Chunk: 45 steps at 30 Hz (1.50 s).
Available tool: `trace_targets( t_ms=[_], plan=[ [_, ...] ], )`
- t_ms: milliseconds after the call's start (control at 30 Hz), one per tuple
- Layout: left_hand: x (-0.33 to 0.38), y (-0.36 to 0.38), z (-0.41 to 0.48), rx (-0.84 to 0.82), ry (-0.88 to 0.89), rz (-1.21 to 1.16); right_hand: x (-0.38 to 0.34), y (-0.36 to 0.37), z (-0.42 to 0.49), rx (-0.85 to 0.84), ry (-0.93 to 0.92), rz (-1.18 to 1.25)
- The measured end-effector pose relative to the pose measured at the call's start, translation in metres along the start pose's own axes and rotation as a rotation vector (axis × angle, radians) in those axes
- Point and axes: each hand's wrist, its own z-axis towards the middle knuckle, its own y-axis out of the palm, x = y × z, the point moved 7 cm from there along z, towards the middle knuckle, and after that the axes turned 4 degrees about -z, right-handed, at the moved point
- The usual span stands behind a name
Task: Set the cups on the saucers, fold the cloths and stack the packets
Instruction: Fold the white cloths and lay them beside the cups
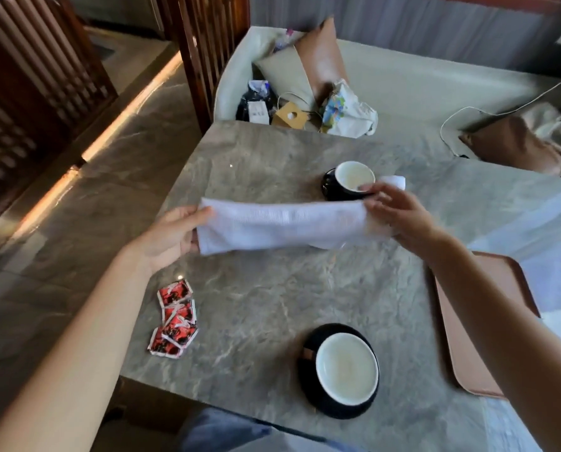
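Note:
A white cloth (282,225) hangs stretched above the table's middle. My left hand (171,233) grips its left end and my right hand (399,216) grips its right end. Behind the right hand a black cup with a white inside (354,176) sits on a black saucer (329,187), and part of a second white cloth (394,181) shows beside it. Near the front edge another black cup (347,368) stands on its black saucer (308,347). Several red packets (174,318) lie overlapping in a loose pile at the front left.
The grey marble table (259,288) has its left edge close to the packets. A brown tray (478,327) lies at the right. Behind the table a bench (419,89) holds cushions, bags and a small cardboard box (290,116). A wooden screen (207,44) stands at the back left.

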Motion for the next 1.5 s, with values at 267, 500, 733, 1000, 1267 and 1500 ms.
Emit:
trace_targets(
  t_ms=[267,500,733,1000,1267,1500],
  plan=[
    [-0.141,-0.007,-0.049,0.157,-0.388,-0.029,0.109,-0.006,-0.051,-0.069,0.166,-0.769],
    [-0.182,0.048,-0.045,0.008,-0.321,0.453,0.125,0.002,-0.051,-0.107,0.327,-0.549],
    [-0.212,0.094,-0.033,-0.351,-0.179,0.928,0.133,-0.005,-0.052,-0.161,0.378,-0.682],
    [-0.217,0.089,-0.036,-0.036,0.066,1.024,0.173,-0.023,-0.067,-0.232,0.624,-0.659],
    [-0.21,0.042,-0.029,0.499,-0.141,0.206,0.157,-0.017,-0.038,-0.374,0.567,-0.472],
    [-0.207,0.014,-0.019,0.636,-0.252,-0.022,0.145,-0.001,0.018,-0.056,0.373,-0.498]
  ],
)
